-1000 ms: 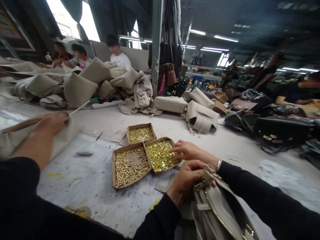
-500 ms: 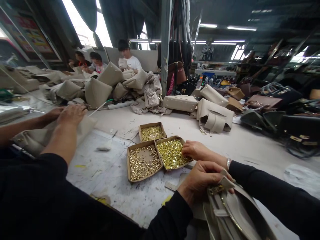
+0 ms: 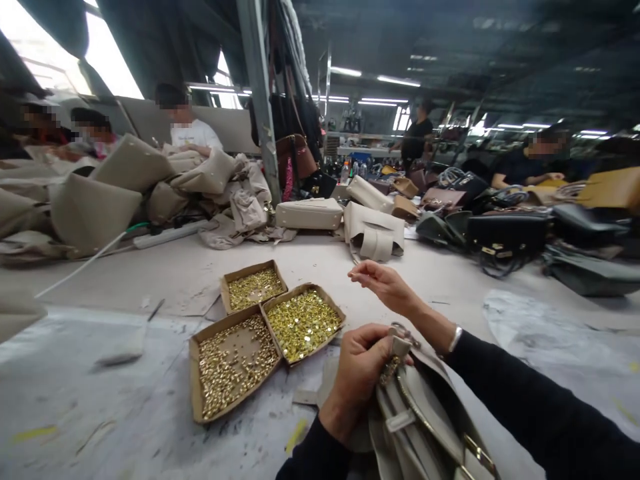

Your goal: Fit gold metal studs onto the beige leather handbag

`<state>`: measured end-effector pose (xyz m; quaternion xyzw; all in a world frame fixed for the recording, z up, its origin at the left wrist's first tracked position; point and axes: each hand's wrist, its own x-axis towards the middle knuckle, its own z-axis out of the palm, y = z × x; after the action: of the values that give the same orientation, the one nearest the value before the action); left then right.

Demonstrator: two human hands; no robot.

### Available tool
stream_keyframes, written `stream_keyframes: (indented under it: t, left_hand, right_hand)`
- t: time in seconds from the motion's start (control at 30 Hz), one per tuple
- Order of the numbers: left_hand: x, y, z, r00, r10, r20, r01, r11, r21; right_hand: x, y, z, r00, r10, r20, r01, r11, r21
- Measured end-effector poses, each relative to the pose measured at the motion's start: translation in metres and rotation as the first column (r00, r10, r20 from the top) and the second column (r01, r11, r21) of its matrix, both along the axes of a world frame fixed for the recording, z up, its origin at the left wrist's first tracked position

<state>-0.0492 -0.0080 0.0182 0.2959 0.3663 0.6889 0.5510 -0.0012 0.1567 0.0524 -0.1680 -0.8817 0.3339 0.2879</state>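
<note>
My left hand [image 3: 361, 365] is closed on the top edge of a beige bag [image 3: 430, 413] with gold hardware, low in the view. Raised above the table, my right hand [image 3: 383, 285] has its thumb and fingertips pinched together; what they hold, if anything, is too small to name. Left of my hands sit three cardboard trays: one of shiny yellow-gold pieces [image 3: 304, 320], one of round gold studs [image 3: 235, 367], and a back one of small gold pieces [image 3: 255, 287].
Beige bags [image 3: 310, 214] are piled along the far side of the table [image 3: 190, 267], with dark bags [image 3: 507, 233] at the right. A metal post [image 3: 263, 93] rises behind. Several people sit or stand farther back.
My right hand has lifted away from the yellow-gold tray. The view has turned right, and the neighbour's arms at the left are out of view. My left hand still grips the bag.
</note>
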Motion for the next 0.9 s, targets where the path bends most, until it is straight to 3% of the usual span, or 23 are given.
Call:
stream_keyframes:
  t: [0.1,0.17,0.33,0.47,0.6,0.77,0.9]
  left_hand:
    - [0.002,0.001,0.001,0.981,0.113,-0.157,-0.116,0.993,-0.011]
    - [0.005,0.0,0.003,0.951,0.153,-0.268,-0.156,0.988,0.01]
    - [0.011,-0.003,0.008,0.892,0.179,-0.414,-0.184,0.982,0.029]
    - [0.013,-0.004,0.008,0.881,0.165,-0.444,-0.177,0.984,0.015]
    - [0.011,-0.004,0.007,0.887,0.156,-0.435,-0.173,0.985,-0.001]
    - [0.01,-0.004,0.008,0.897,0.144,-0.418,-0.173,0.984,-0.033]
    - [0.009,-0.004,0.007,0.907,0.132,-0.399,-0.164,0.985,-0.047]
  right_hand:
    - [0.046,-0.029,0.03,0.998,-0.013,-0.059,0.009,0.997,-0.078]
    - [0.075,-0.053,0.041,0.997,-0.049,-0.063,0.045,0.997,-0.067]
    - [0.115,-0.089,0.033,0.99,-0.14,-0.016,0.141,0.99,0.015]
    - [0.125,-0.095,0.023,0.987,-0.158,-0.018,0.157,0.986,-0.057]
    - [0.128,-0.098,0.017,0.992,-0.124,-0.01,0.123,0.992,-0.023]
    - [0.122,-0.102,0.009,0.976,-0.192,-0.099,0.183,0.978,-0.097]
    - [0.113,-0.103,0.007,0.979,-0.177,-0.099,0.162,0.977,-0.14]
